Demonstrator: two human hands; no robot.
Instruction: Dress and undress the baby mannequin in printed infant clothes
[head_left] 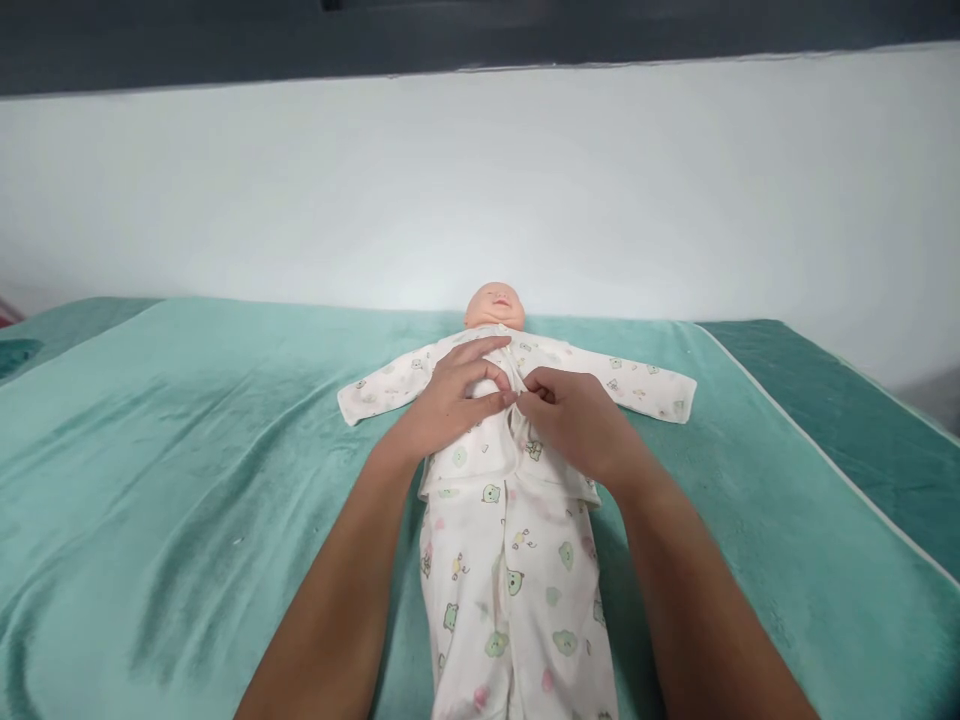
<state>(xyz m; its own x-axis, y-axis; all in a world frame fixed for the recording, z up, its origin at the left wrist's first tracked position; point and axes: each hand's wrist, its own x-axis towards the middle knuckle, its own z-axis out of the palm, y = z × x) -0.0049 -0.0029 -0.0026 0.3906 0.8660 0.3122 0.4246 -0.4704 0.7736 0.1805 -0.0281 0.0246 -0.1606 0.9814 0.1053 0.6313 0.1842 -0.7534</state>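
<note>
A baby doll point(493, 303) lies on its back, head away from me, dressed in a white long-sleeved baby shirt point(480, 455) and matching printed trousers point(517, 600). Its sleeves stretch out to both sides. My left hand point(466, 388) rests on the left of the shirt's chest, thumb and index finger pinching the cloth at the front opening. Against it from the right, my right hand point(574, 412) has its fingers curled and pinched on the shirt's front edge. Below the hands the two front edges hang slightly apart. Any fastener between the fingertips is hidden.
A teal plush blanket point(225, 480) with some creases covers the surface under the doll. Its pale edging runs along the right, over a darker teal cover point(847, 420). Behind the doll's head rises a white wall point(480, 190), with a dark band point(480, 35) above.
</note>
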